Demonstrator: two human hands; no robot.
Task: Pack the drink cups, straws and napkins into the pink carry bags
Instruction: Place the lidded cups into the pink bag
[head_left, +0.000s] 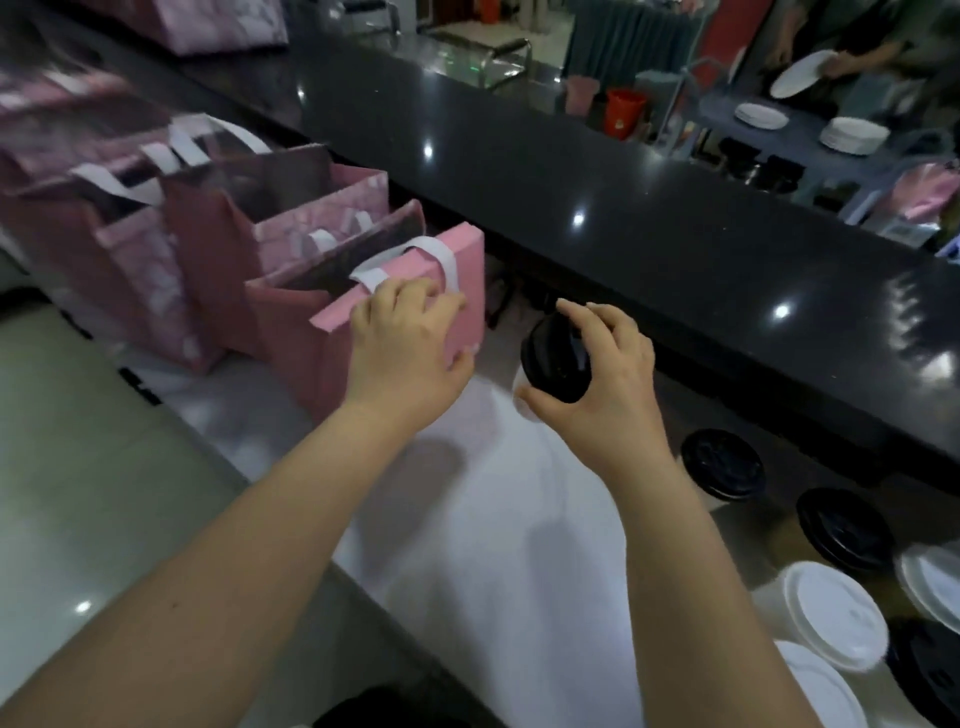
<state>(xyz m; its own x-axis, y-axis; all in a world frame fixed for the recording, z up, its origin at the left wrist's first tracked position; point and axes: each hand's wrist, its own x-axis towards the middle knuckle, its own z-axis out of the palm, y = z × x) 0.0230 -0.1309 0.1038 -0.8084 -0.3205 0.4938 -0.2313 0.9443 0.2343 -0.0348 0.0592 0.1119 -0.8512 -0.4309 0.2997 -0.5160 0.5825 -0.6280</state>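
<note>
White-lidded cups (831, 618) nearest — right grip (610, 366) curls round black-lidded cup (555, 361), left grip (408, 338) clasps pink bag (465, 260).

- The left hand (410, 338) grips the top edge of the nearest pink bag (467, 260), beside its white handle (410, 260).
- Just right of that bag, the right hand (602, 364) holds a black-lidded cup (556, 358) by the lid rim, tilted, above the white worktop (493, 519).
- Left of the bag, more pink bags (156, 270) stand in a row.
- Well right of the bag and nearer the person stand two black-lidded cups (724, 465) and the white-lidded cups (831, 613).
- Behind the bag runs a glossy black counter (623, 208).
</note>
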